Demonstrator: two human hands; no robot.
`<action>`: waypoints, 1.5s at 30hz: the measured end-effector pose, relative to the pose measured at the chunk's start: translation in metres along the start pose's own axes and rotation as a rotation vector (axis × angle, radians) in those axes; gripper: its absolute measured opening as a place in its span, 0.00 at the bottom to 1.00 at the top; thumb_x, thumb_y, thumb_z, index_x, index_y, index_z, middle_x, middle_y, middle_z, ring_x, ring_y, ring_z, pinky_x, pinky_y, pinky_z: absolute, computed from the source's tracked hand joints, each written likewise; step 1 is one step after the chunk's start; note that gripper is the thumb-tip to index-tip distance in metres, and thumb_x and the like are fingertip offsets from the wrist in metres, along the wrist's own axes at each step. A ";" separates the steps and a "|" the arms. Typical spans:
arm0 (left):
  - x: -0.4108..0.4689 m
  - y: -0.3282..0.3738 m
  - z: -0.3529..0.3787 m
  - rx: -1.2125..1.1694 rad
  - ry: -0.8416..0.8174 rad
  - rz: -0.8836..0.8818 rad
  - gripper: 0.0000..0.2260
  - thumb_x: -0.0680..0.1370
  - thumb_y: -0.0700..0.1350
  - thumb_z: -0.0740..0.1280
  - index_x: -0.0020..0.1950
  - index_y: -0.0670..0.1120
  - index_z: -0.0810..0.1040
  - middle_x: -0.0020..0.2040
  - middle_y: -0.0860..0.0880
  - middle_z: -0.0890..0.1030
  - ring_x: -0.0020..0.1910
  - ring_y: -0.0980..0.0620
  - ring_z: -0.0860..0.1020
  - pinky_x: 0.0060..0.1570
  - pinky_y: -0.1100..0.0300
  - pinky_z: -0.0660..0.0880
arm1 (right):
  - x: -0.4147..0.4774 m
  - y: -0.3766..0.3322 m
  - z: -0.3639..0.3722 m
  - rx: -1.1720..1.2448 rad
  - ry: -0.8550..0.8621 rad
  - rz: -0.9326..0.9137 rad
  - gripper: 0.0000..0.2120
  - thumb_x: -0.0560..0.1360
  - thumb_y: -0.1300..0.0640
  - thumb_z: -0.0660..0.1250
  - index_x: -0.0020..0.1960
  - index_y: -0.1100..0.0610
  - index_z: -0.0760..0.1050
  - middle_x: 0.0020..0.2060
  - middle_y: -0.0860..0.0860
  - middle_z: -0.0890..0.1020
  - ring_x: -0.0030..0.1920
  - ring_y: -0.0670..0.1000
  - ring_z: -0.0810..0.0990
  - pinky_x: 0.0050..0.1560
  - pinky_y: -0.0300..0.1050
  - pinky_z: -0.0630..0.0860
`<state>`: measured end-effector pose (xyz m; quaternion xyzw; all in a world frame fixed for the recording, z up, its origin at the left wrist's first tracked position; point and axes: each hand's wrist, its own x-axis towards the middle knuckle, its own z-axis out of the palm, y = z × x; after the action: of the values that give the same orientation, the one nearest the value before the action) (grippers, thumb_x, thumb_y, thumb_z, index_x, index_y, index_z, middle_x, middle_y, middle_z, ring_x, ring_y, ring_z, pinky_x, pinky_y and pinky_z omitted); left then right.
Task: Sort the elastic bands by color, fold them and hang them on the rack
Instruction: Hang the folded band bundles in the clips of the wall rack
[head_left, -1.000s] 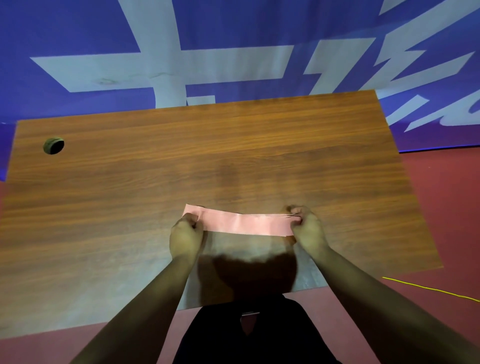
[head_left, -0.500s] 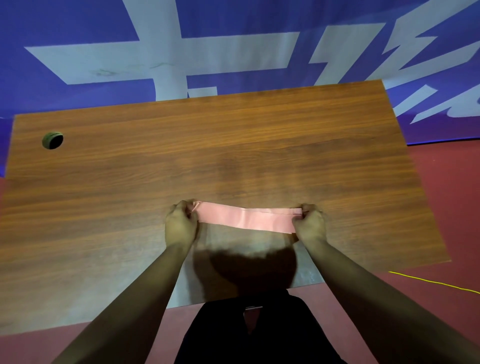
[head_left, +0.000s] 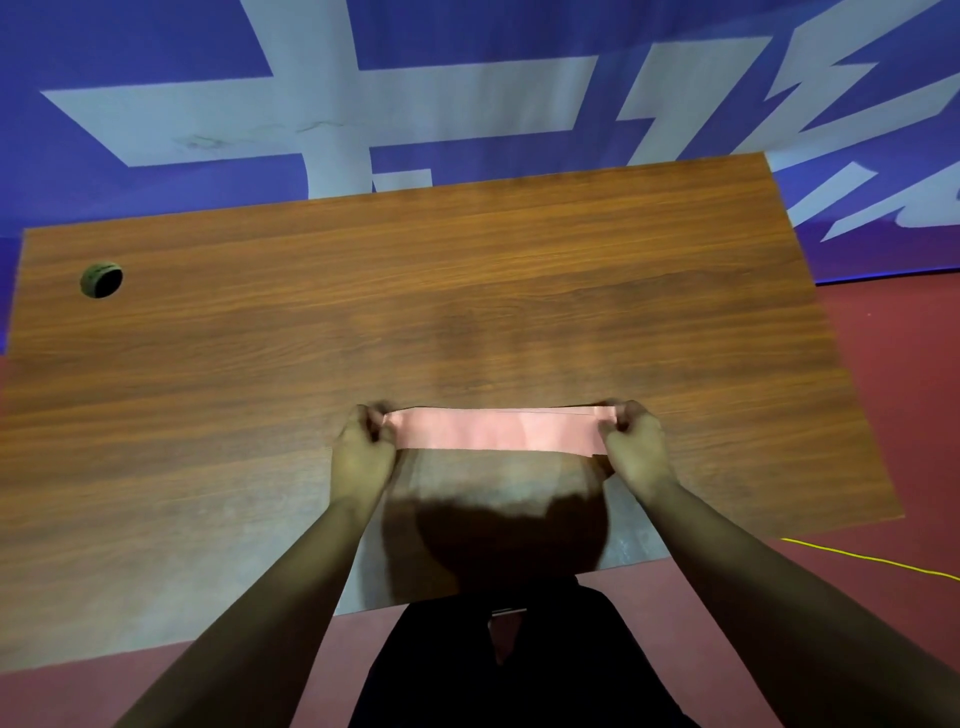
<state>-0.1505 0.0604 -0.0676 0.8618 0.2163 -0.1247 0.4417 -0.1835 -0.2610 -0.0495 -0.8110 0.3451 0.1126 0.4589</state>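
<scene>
Hands first: our left hand (head_left: 363, 452) pinches one end of a pink band (head_left: 496, 429) and our right hand (head_left: 635, 446) pinches the other, both closed on it, so the strip runs taut between them. The band lies low over the near middle of the counter (head_left: 467, 291); we cannot tell whether it touches the wood or hangs just above it. A thin second edge shows along its far side toward the right hand, which we read as a sign that the band is doubled over lengthwise, though the view is too soft to be sure.

As for progress, we judge that we are in the folding step for this one band. No other bands are in sight, so we cannot say how the colour sorting stands. No rack is in view either, so hanging is yet to come for this piece at least.

Outward, the counter is bare apart from a round cable hole (head_left: 101, 279) at its far left. Beyond it hangs a blue banner (head_left: 156, 41) with large pale strokes, parts of big characters cut off by the frame; we cannot read them. No brand or label shows on the band.
</scene>
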 end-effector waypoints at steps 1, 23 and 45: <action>-0.004 0.000 0.001 0.007 -0.010 0.001 0.07 0.77 0.40 0.63 0.42 0.52 0.71 0.49 0.53 0.83 0.45 0.45 0.80 0.47 0.48 0.78 | 0.001 0.001 -0.001 -0.033 0.005 -0.010 0.12 0.76 0.65 0.62 0.57 0.55 0.77 0.47 0.50 0.83 0.51 0.54 0.82 0.54 0.48 0.78; -0.008 0.006 0.026 0.126 -0.043 0.034 0.25 0.70 0.47 0.75 0.62 0.43 0.69 0.55 0.42 0.77 0.56 0.41 0.76 0.53 0.51 0.75 | -0.050 -0.014 0.082 -0.728 -0.244 -0.743 0.30 0.69 0.53 0.47 0.61 0.61 0.78 0.60 0.55 0.78 0.61 0.57 0.76 0.61 0.50 0.74; -0.055 0.089 0.077 -0.017 -0.591 0.298 0.18 0.72 0.44 0.74 0.61 0.48 0.78 0.53 0.53 0.83 0.50 0.57 0.81 0.55 0.64 0.75 | -0.027 -0.031 0.025 0.747 -0.446 0.275 0.21 0.79 0.42 0.62 0.56 0.58 0.80 0.48 0.54 0.86 0.44 0.50 0.85 0.43 0.43 0.79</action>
<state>-0.1573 -0.0629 -0.0274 0.8068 -0.0489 -0.3016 0.5057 -0.1795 -0.2174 -0.0295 -0.4923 0.3594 0.2122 0.7638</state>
